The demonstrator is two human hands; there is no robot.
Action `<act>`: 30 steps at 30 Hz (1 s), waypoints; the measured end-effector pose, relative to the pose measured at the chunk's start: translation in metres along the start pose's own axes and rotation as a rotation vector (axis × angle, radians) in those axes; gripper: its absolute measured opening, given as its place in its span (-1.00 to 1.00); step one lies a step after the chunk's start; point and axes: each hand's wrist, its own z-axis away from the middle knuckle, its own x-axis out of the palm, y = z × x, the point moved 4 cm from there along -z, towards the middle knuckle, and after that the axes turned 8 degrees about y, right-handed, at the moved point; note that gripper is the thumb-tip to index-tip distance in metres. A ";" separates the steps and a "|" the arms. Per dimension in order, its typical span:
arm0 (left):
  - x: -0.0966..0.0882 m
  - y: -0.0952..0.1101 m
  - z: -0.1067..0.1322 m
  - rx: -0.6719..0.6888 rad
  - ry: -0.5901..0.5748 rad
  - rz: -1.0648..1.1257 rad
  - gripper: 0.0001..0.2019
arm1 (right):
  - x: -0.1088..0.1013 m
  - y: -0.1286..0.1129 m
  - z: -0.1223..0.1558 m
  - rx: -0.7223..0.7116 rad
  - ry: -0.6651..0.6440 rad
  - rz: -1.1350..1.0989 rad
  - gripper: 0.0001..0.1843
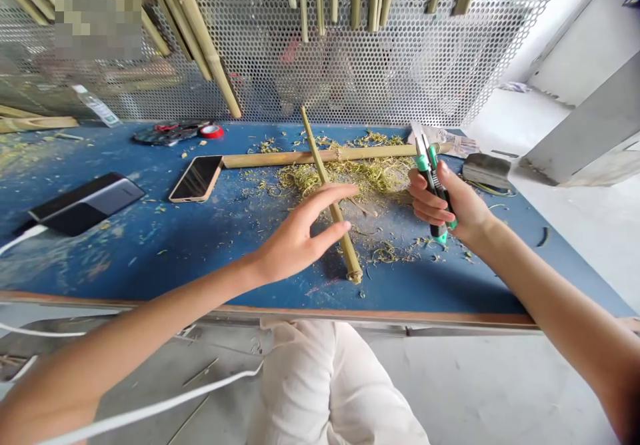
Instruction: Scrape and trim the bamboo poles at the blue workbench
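Observation:
My left hand [295,238] is over a bamboo stick [316,152], thumb and fingers stretched out and apart. Whether the fingertips touch the stick I cannot tell. The stick slants toward me and crosses a longer bamboo pole [280,159] that lies sideways on the table. In my closed right hand [457,202] is a green-and-black utility knife [426,165], its blade pointing up and away from me. A second green-and-black handle seems to lie alongside it in the same grip. Curly bamboo shavings [370,175] are heaped between my hands.
On the blue table [125,258] lie a phone [197,178], a black power bank [87,202] with a white cable, and red tape [211,131]. A plastic bottle [97,106] stands back left. Bamboo pieces [207,52] hang before a perforated metal panel [350,78].

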 end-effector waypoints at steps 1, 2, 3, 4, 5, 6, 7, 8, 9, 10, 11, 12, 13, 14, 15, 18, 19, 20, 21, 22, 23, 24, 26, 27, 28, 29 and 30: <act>0.003 0.007 0.001 0.033 -0.014 0.005 -0.55 | -0.001 0.001 -0.001 -0.003 0.005 0.000 -0.61; 0.005 0.014 0.003 0.060 -0.029 0.010 -0.53 | -0.001 0.001 -0.001 -0.005 0.007 -0.004 -0.61; 0.006 0.021 0.005 0.082 -0.046 0.016 -0.52 | -0.002 0.001 -0.001 -0.009 0.007 -0.007 -0.60; 0.007 0.027 0.006 0.101 -0.060 0.022 -0.51 | -0.002 0.000 -0.001 -0.013 0.008 -0.009 -0.60; 0.008 0.032 0.008 0.116 -0.073 0.029 -0.50 | -0.002 -0.001 0.000 -0.017 0.008 -0.010 -0.60; 0.009 0.037 0.009 0.131 -0.084 0.034 -0.50 | -0.001 -0.002 0.000 -0.023 0.010 -0.010 -0.59; 0.010 0.041 0.010 0.145 -0.091 0.037 -0.49 | -0.001 -0.003 0.000 -0.028 0.014 -0.008 -0.59; 0.010 0.044 0.011 0.158 -0.096 0.038 -0.49 | 0.000 -0.003 0.000 -0.032 0.016 -0.006 -0.59; 0.011 0.046 0.012 0.171 -0.100 0.038 -0.48 | 0.000 -0.003 0.000 -0.034 0.017 -0.003 -0.58; 0.011 0.049 0.012 0.182 -0.103 0.036 -0.48 | 0.001 -0.004 0.000 -0.034 0.017 0.001 -0.58; 0.011 0.050 0.013 0.190 -0.104 0.033 -0.49 | 0.001 -0.004 -0.001 -0.034 0.019 0.005 -0.58; 0.011 0.052 0.013 0.193 -0.103 0.031 -0.49 | 0.000 -0.003 -0.001 -0.034 0.022 0.008 -0.58; 0.011 0.053 0.013 0.193 -0.102 0.029 -0.49 | 0.000 -0.003 -0.001 -0.033 0.024 0.012 -0.57; 0.010 0.055 0.014 0.189 -0.102 0.031 -0.49 | 0.000 -0.003 -0.001 -0.033 0.026 0.017 -0.57; 0.009 0.057 0.014 0.181 -0.103 0.034 -0.50 | 0.000 -0.003 -0.001 -0.035 0.029 0.024 -0.56; 0.006 0.062 0.016 0.111 -0.119 0.045 -0.59 | -0.001 -0.004 0.001 -0.017 0.070 0.053 -0.55; 0.005 0.063 0.017 0.083 -0.120 0.042 -0.60 | -0.001 -0.004 0.002 -0.006 0.090 0.060 -0.56; 0.004 0.063 0.018 0.059 -0.116 0.036 -0.60 | -0.001 -0.004 0.002 0.004 0.108 0.061 -0.57; 0.003 0.063 0.019 0.043 -0.108 0.026 -0.60 | -0.001 -0.004 0.003 0.012 0.121 0.059 -0.57; 0.001 0.062 0.020 0.037 -0.102 0.017 -0.59 | -0.001 -0.004 0.003 0.015 0.127 0.057 -0.58; 0.000 0.059 0.020 0.037 -0.097 0.009 -0.59 | 0.000 -0.005 0.003 0.010 0.124 0.055 -0.57; -0.001 0.055 0.020 0.036 -0.093 0.001 -0.59 | 0.000 -0.005 0.003 0.007 0.119 0.054 -0.57; -0.005 0.040 0.017 0.026 -0.065 -0.030 -0.54 | 0.000 -0.005 0.003 0.006 0.099 0.064 -0.57; -0.009 0.029 0.014 0.016 -0.034 -0.060 -0.52 | 0.001 -0.004 0.003 0.006 0.088 0.074 -0.57; -0.013 0.017 0.011 0.004 0.020 -0.107 -0.55 | 0.001 -0.004 0.004 0.008 0.077 0.087 -0.57; -0.017 0.005 0.008 -0.003 0.065 -0.162 -0.58 | 0.001 -0.003 0.004 0.014 0.068 0.106 -0.57; -0.020 -0.008 0.004 -0.012 0.088 -0.220 -0.59 | 0.001 -0.002 0.005 0.021 0.059 0.127 -0.57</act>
